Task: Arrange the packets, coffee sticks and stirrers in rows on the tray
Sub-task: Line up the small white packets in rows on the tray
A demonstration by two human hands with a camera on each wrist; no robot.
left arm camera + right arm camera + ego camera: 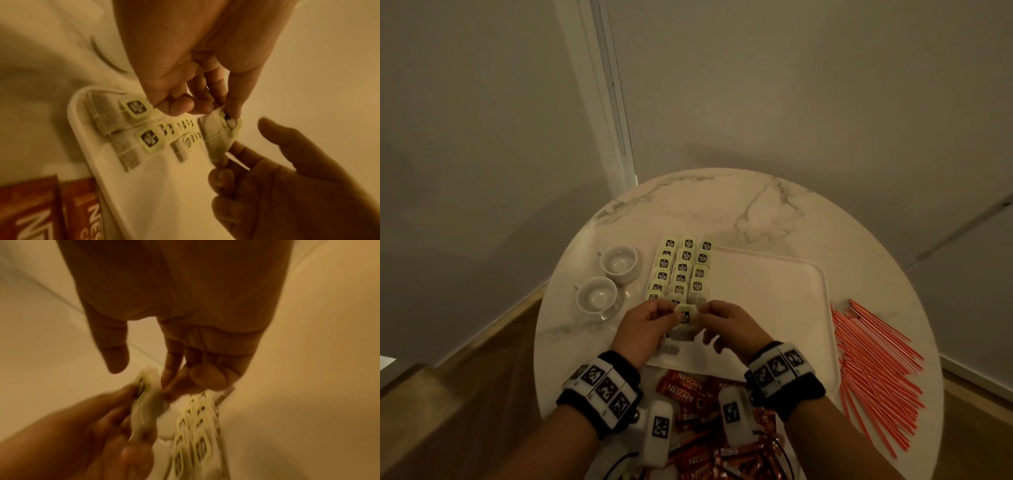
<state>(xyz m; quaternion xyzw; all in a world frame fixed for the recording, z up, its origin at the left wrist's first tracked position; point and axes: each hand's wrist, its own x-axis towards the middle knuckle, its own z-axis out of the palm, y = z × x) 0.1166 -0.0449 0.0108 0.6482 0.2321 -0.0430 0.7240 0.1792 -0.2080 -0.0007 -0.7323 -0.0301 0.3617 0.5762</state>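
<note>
Two white cups (607, 279) on saucers sit at the left of the round marble table (756, 212), just left of the tray (774, 301). The tray is white and rectangular, in the middle of the table. Its left part is filled with tea bags (681, 270) in three neat rows running near to far, each with a pale yellow tag with a dark logo on top. The right part of the tray is bare.

Over the near end of those rows both hands meet on one tea bag (686, 317), held just above the tray. The left hand (645, 325) pinches it at the tag end between thumb and fingertip, other fingers curled in, which the left wrist view shows pretty clearly. The right hand (732, 325) pinches the bag's other end between thumb and forefinger; its remaining fingers hang loosely curled. The right wrist view is blurry, so not much more detail from there.

Near edge of the table, just below the tray: a loose heap of red Nescafe sticks (688, 394), partly hidden under the wrists.

Far right side of the table, just beside the tray's right edge, is a big messy pile of thin orange stirrers (876, 373), fanned out and crossing each other.
</note>
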